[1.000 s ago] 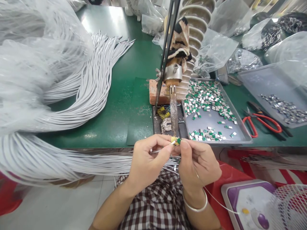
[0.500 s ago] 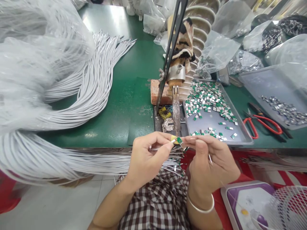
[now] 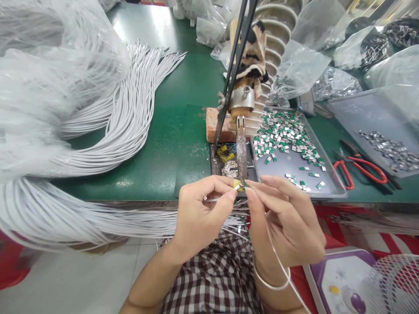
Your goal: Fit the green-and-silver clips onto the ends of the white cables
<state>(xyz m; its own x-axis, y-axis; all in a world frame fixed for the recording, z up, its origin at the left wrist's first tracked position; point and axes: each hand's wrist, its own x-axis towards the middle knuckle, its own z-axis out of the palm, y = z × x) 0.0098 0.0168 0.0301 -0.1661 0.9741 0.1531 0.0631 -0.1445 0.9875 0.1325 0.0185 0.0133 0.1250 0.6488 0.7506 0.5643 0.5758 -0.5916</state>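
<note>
My left hand (image 3: 204,213) is closed, pinching the end of a white cable (image 3: 237,187) between thumb and forefinger; a yellow wrap shows at a fingertip. My right hand (image 3: 284,218) is closed too, its thumb and forefinger on a small green circuit board (image 3: 245,186), mostly hidden by the fingers. A thin pale wire (image 3: 278,258), looking like solder wire, trails from the right palm down to the lower right. Cable end and board meet right under the tip of a soldering iron (image 3: 241,150), clamped pointing down. Whether they touch the tip is hard to tell.
Behind the iron's tip lie a brick (image 3: 213,124) and metal wool (image 3: 229,169). A metal tray (image 3: 273,172) holds many green boards. Red-handled pliers (image 3: 366,169) lie right of it. White cable bundles (image 3: 131,122) cover the left, some hanging along the table edge.
The green board has moved up against the cable end under the iron's tip. My right hand has turned, its fingers more spread, and the thin wire now trails down to the lower right.
</note>
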